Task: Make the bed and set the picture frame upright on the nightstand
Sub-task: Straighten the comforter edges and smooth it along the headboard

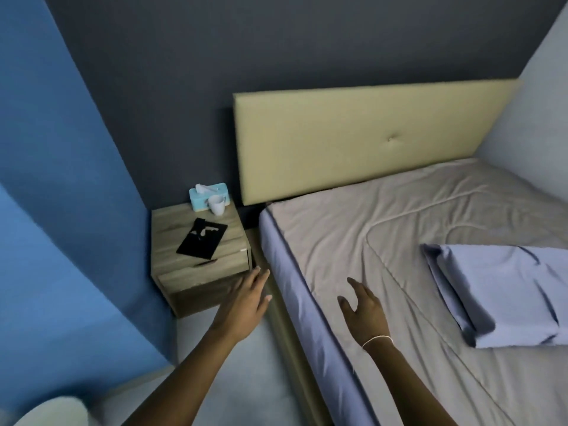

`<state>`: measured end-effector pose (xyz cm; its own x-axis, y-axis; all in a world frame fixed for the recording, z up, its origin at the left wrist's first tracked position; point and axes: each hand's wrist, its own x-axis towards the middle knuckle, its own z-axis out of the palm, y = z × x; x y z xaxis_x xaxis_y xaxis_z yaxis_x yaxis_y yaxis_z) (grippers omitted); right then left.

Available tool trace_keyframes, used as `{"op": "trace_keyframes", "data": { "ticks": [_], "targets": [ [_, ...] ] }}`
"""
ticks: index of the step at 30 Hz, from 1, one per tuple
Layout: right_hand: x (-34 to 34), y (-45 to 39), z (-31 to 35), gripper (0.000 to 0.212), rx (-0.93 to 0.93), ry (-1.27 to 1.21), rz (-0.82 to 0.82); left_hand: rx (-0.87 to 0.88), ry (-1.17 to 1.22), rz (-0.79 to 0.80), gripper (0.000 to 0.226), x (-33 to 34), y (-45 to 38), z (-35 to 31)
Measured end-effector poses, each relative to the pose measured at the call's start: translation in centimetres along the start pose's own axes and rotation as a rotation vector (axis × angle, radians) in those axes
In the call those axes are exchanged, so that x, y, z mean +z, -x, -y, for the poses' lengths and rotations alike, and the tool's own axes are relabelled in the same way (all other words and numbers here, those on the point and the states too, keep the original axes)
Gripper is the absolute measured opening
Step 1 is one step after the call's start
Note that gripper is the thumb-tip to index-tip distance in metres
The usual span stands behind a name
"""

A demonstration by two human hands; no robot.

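Both my hands are open and empty, left hand (246, 299) near the nightstand (199, 272), right hand (364, 309) over the bed (353, 241); frame (202, 238) lies flat mid-nightstand, so a hasty grab could knock the mug (217, 205) just beyond it or slide it off the edge.

dim, bluish | soft overall | edges bowed | no glare

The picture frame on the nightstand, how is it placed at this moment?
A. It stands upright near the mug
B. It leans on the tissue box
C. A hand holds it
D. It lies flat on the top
D: the picture frame lies flat on the nightstand top, apart from both hands.
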<state>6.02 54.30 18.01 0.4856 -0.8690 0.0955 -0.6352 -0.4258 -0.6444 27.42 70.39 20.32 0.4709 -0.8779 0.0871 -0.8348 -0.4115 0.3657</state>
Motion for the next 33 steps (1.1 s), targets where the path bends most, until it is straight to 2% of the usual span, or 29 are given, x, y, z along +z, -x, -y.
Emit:
{"op": "trace_keyframes", "data": {
  "ticks": [6,14,16,19,22,25,27,30,33],
  "targets": [
    [5.2,-8.7,3.2,0.050,0.119,-0.006,0.003,0.054,-0.012,0.076,0.049,1.7,-13.3,4.4],
    [11.6,-22.2,2.4,0.052,0.255,-0.001,0.080,0.142,-0.050,0.178,0.042,6.4,-28.4,10.0],
    [12.8,-25.3,2.2,0.052,0.305,-0.007,0.083,0.159,-0.087,0.266,0.040,6.8,-31.3,11.7],
    [14.5,-30.1,2.1,0.052,0.341,-0.023,0.084,0.224,-0.172,0.278,0.040,6.7,-36.6,14.0],
    [16.2,-34.9,2.3,0.053,0.378,-0.025,0.106,0.209,-0.244,0.287,0.045,6.0,-42.6,15.2],
    [17.4,-37.6,3.3,0.051,0.439,-0.058,0.085,0.232,-0.214,0.369,0.043,6.7,-46.0,16.2],
    [18.1,-39.3,3.8,0.051,0.445,-0.070,0.089,0.260,-0.179,0.359,0.044,7.5,-48.2,16.6],
    [19.1,-41.1,3.8,0.051,0.477,-0.058,0.103,0.278,-0.195,0.424,0.047,8.6,-51.0,16.7],
    [20.0,-42.2,3.8,0.051,0.551,-0.074,0.048,0.339,-0.228,0.469,0.046,10.3,-53.8,17.2]
  ]
}}
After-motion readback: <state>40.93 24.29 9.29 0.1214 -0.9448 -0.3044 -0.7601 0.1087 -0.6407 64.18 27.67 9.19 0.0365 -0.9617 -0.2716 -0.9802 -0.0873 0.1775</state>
